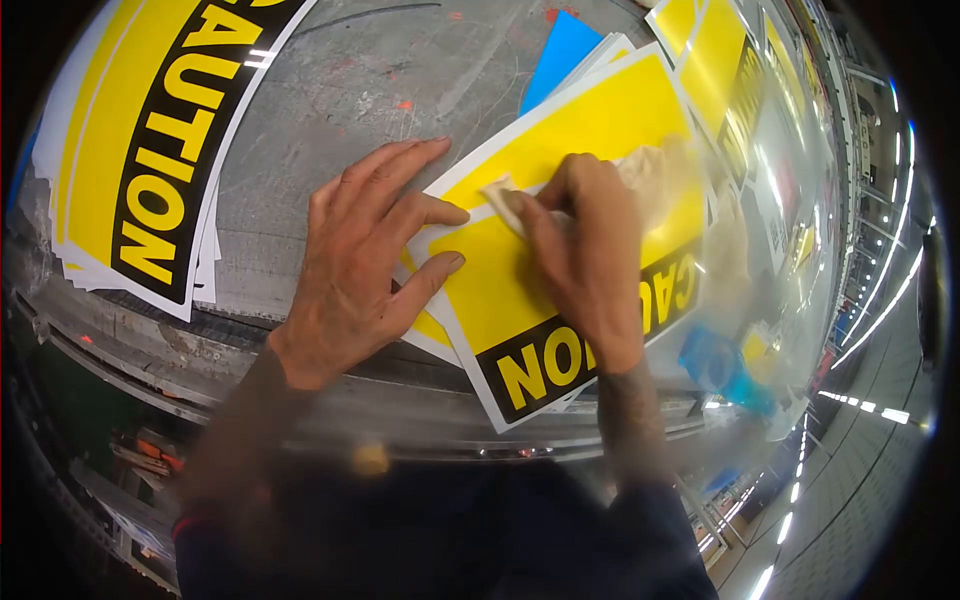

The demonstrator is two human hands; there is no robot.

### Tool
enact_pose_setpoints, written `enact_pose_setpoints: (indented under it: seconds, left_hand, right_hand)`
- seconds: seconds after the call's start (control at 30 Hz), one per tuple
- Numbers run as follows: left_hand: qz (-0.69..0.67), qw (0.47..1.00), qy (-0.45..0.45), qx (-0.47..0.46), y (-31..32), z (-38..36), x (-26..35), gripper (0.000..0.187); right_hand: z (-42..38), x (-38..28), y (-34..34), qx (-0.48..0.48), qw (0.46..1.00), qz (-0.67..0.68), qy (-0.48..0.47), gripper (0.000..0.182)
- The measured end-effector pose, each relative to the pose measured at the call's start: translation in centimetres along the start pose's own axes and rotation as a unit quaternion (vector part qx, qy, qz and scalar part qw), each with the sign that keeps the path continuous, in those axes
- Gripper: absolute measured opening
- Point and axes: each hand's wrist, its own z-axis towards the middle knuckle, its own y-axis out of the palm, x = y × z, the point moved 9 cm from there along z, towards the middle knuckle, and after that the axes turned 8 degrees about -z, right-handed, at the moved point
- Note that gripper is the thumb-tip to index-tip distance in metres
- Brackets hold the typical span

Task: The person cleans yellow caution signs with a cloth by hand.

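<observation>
A yellow caution sign [480, 290] with a black lettered band lies in front of me, its lettering upside down from here. My left hand [365, 245] rests at its left edge, fingers spread, thumb and forefinger tips on the sign's border. In my right hand [590, 250] is a pale cloth [505, 200], pinched between thumb and fingers and pressed on the yellow face. More of the cloth shows beyond the knuckles, where the view is blurred. Other sheets peek out beneath the sign.
A stack of caution signs [150, 150] lies on the left of the worn grey table [370, 80]. More yellow signs [710, 70] sit at the upper right. A blue sheet [560, 55] pokes out behind. A blurred blue object [725, 365] is near the right edge.
</observation>
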Motion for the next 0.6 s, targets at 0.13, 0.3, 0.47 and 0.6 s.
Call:
enact_pose_setpoints:
  seconds: [0.13,0.3,0.47,0.6]
  left_hand:
    - [0.01,1.0,0.004,-0.008,0.2,0.0,0.0,0.032]
    - [0.01,1.0,0.005,-0.006,0.2,0.0,0.0,0.034]
    - [-0.001,1.0,-0.005,-0.001,-0.1,0.0,-0.1,0.056]
    - [-0.011,1.0,0.0,0.017,-0.2,0.2,0.0,0.077]
  right_hand:
    - [0.6,1.4,-0.8,0.017,0.999,0.029,0.03,0.026]
    - [1.8,4.8,-2.0,0.001,0.997,0.072,0.02,0.033]
    - [2.7,0.6,-0.1,0.064,0.986,-0.101,-0.12,0.076]
    - [3.1,-1.3,1.4,0.026,0.982,-0.147,-0.118,0.097]
